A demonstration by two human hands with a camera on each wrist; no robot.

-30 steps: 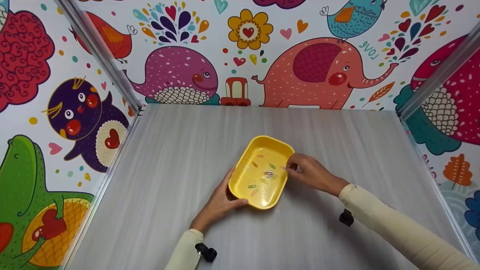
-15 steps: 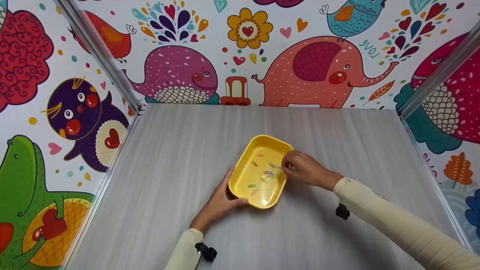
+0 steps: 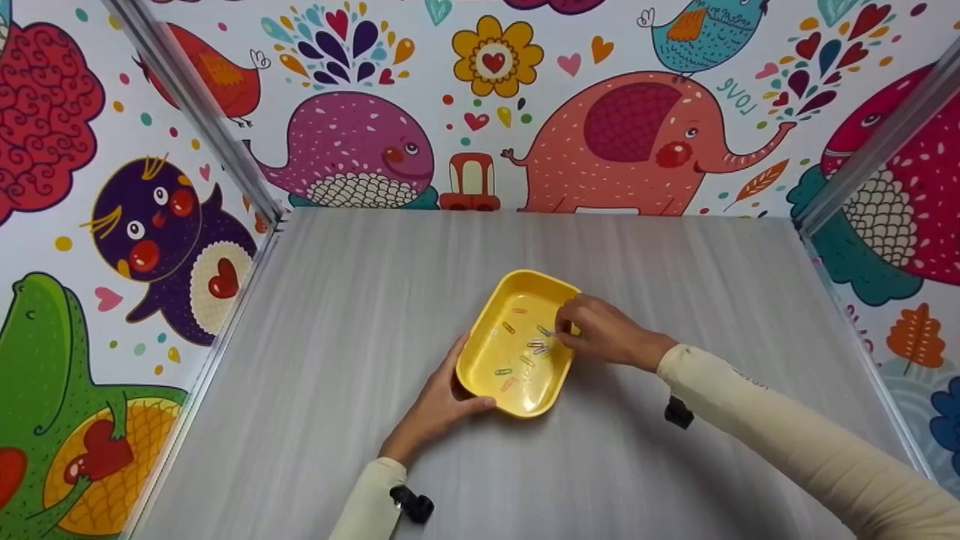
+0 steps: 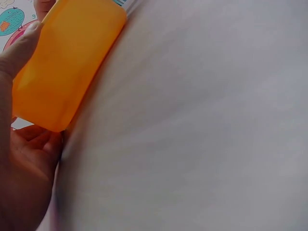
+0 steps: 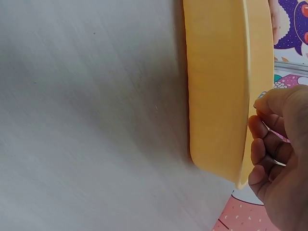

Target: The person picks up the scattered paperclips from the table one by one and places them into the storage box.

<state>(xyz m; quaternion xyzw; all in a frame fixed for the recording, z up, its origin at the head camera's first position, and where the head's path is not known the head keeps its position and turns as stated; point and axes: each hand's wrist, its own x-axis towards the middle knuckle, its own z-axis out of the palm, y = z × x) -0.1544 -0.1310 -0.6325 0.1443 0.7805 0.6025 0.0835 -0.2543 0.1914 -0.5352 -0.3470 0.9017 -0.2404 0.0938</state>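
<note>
A yellow plastic tray (image 3: pixel 536 401) stands on the table, slightly turned, with several coloured paper clips (image 3: pixel 503 372) scattered over its floor. My left hand (image 3: pixel 437 409) holds its near left corner, thumb over the rim and fingers along the outer side. In the left wrist view the tray's wall (image 4: pixel 72 57) shows beside the thumb. Over the right rim reaches my right hand (image 3: pixel 611 330), thumb and forefinger pinching a small bluish paper clip (image 5: pixel 260 95). Below the pinch, in the head view, lies a cluster of clips (image 3: pixel 536 346). The other right fingers are curled.
The grey wood-grain table (image 3: pixel 337 315) extends around the tray. Printed cartoon panels (image 3: pixel 360 150) rise at the back and both sides, joined by metal corner posts (image 3: pixel 202 112). A black wrist camera (image 3: pixel 412 503) sits on the left sleeve.
My right hand has moved left and slightly up in the head view, carrying the pinched paper clip from the right rim further over the tray. The left hand and tray stay put.
</note>
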